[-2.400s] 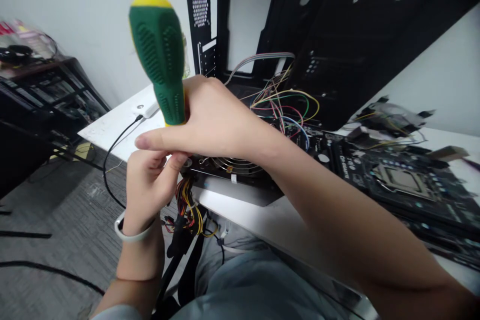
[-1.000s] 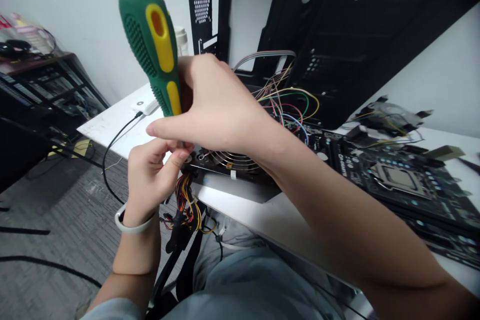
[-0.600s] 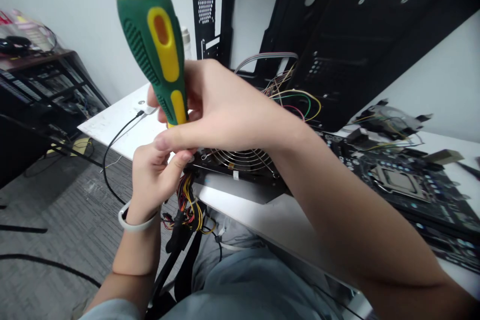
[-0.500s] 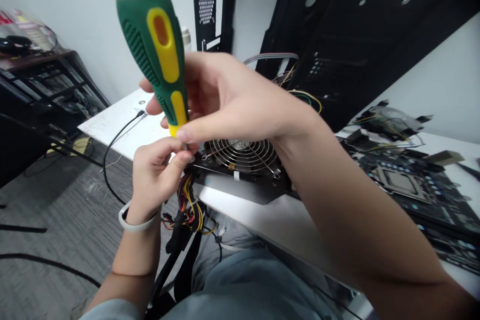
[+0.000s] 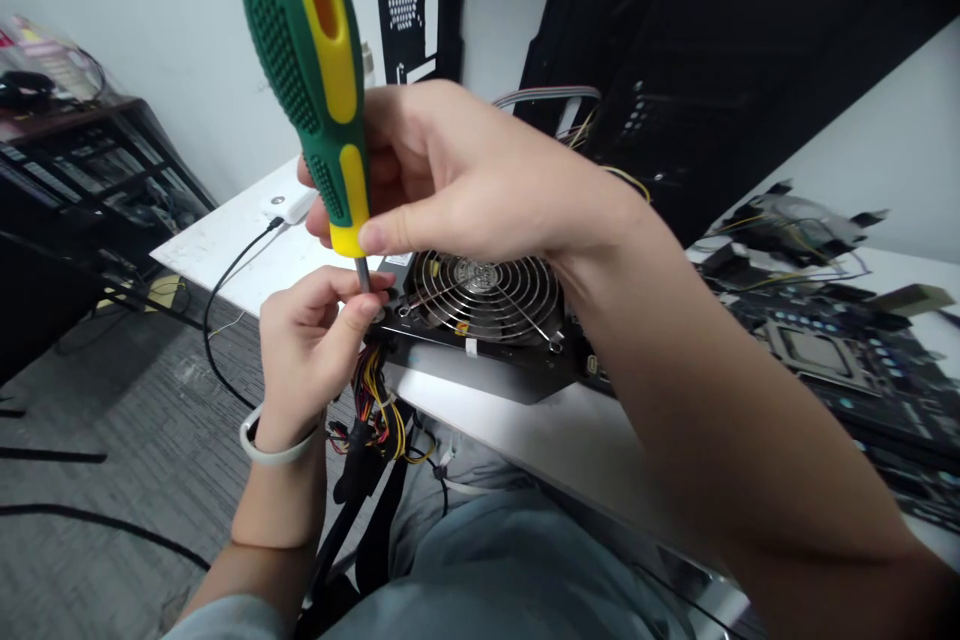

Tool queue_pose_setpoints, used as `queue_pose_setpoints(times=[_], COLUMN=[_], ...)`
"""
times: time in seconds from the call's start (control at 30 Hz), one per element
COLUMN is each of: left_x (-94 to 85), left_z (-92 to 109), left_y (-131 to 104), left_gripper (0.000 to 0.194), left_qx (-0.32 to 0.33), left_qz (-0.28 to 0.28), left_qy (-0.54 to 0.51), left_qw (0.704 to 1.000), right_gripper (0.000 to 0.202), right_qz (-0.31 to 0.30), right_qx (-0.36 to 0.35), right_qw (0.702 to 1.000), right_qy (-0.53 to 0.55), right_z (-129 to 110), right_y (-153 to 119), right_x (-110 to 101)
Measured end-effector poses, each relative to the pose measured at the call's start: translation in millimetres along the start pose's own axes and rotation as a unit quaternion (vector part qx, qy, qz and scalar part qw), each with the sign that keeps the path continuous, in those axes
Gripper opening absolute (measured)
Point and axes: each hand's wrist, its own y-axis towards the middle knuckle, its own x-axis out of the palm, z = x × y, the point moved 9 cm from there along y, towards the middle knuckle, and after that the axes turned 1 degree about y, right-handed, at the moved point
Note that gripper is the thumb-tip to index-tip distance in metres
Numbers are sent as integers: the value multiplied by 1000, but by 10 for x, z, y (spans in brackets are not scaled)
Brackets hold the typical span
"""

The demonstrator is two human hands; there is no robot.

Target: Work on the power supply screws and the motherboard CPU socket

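A green and yellow screwdriver (image 5: pixel 319 80) stands nearly upright, its tip down at the left corner of a black power supply (image 5: pixel 480 355) with a round wire fan grill (image 5: pixel 487 300). My right hand (image 5: pixel 457 185) is closed on the lower handle, thumb in front and fingers behind. Below it, my left hand (image 5: pixel 319 340) pinches the metal shaft near its low end, beside the power supply's corner. The tip, and any screw under it, is hidden by the left fingers. A bundle of coloured cables (image 5: pixel 379 410) hangs from the power supply over the table edge.
A large black computer case (image 5: pixel 697 70) stands behind. On the right of the white table (image 5: pixel 214 245) lies a motherboard (image 5: pixel 817 360). A white device (image 5: pixel 289 205) with a black cable lies at the left. A dark shelf (image 5: pixel 112 150) stands farther left.
More of the screwdriver's metal shaft now shows between my hands. The handle and right hand have risen slightly in view. My left hand keeps its pinch at the same corner.
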Motion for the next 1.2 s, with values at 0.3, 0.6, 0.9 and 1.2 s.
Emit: queue_pose_setpoints(times=[0.3, 0.6, 0.9, 1.2], left_x=[10, 33, 45, 55], left_z=[119, 141, 80, 17], left_y=[-8, 4, 12, 55], left_gripper=[11, 15, 17, 14], left_qx=[47, 80, 66, 14], left_qz=[-8, -24, -45, -76], left_qy=[38, 27, -2, -33], left_qw=[998, 996, 997, 996], right_gripper=[31, 30, 32, 28], right_qz=[25, 86, 107, 1], right_qx=[3, 46, 63, 24], right_qw=[991, 972, 966, 995], right_qy=[-131, -212, -228, -102], right_z=[-168, -209, -211, -109], right_y=[-69, -73, -40, -19], right_x=[-23, -45, -28, -16])
